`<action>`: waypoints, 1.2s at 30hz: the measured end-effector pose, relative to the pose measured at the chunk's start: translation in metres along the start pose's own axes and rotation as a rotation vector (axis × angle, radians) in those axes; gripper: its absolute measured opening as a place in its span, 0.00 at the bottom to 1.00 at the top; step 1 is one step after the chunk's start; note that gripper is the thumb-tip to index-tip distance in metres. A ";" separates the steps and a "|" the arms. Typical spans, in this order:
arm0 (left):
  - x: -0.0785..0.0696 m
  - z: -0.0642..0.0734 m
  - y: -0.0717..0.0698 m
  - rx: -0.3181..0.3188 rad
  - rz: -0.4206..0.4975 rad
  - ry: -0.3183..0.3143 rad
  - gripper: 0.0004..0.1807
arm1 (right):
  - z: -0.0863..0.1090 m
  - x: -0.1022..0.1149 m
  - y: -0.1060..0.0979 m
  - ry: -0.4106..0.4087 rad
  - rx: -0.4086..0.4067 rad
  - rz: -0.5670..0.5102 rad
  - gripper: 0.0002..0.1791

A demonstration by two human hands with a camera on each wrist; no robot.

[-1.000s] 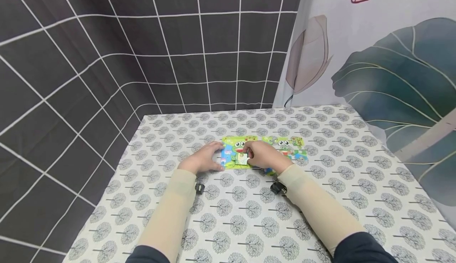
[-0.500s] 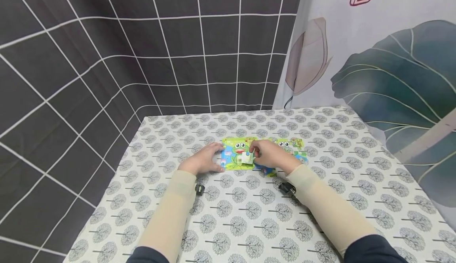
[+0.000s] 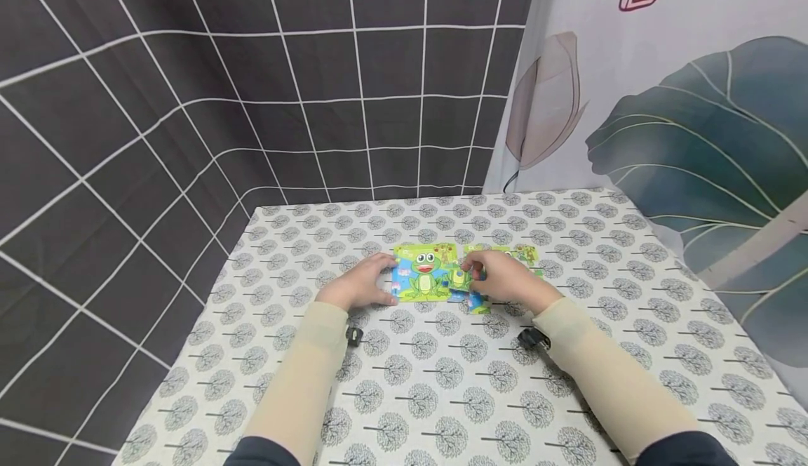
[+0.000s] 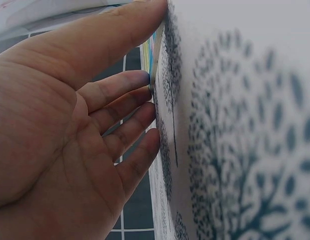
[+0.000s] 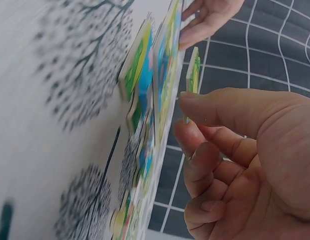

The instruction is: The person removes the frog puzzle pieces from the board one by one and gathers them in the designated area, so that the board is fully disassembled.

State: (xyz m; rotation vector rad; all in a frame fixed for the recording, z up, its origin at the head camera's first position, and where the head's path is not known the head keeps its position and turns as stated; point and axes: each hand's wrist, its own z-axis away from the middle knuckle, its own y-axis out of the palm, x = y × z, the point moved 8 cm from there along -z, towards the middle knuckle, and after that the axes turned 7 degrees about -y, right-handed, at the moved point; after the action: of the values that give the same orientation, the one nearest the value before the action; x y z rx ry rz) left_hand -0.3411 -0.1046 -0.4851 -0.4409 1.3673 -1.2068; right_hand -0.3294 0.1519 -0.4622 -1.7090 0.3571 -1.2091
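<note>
A square frog picture board [image 3: 404,276] lies flat on the table, a green frog on blue and yellow-green. My left hand [image 3: 362,282] rests at its left edge, thumb and fingertips spread along that side. In the left wrist view the left hand's fingers [image 4: 139,115] are extended, with nothing in the palm. My right hand [image 3: 505,280] pinches a green jigsaw piece [image 5: 193,70] between thumb and fingertips, raised above the tabletop. From the head, that piece is just right of the frog board. Loose jigsaw pieces [image 3: 482,306] lie below and beyond the right hand, partly hidden by it.
The table [image 3: 410,403] wears a white cloth printed with grey trees. A dark curtain [image 3: 315,101] with a white grid hangs behind and to the left. On the right hangs a pale curtain [image 3: 663,136] with large leaves.
My right hand has moved right, carrying the jigsaw piece from over the frog picture to beside its right edge; the piece's face now shows green. The left hand stays in place.
</note>
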 end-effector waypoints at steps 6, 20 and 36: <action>0.000 -0.002 0.001 0.006 -0.008 -0.004 0.52 | 0.011 -0.014 -0.006 0.018 -0.018 -0.014 0.17; -0.002 0.000 -0.002 -0.003 0.004 0.001 0.52 | 0.038 -0.034 -0.016 0.022 -0.032 -0.014 0.16; 0.000 -0.001 -0.001 -0.003 -0.004 -0.005 0.52 | 0.062 -0.050 -0.022 0.050 -0.002 -0.005 0.16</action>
State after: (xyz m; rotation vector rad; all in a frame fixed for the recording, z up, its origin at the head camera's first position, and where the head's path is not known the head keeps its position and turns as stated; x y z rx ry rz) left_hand -0.3423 -0.1046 -0.4844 -0.4490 1.3643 -1.2067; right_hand -0.3063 0.2310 -0.4738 -1.6843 0.3845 -1.2568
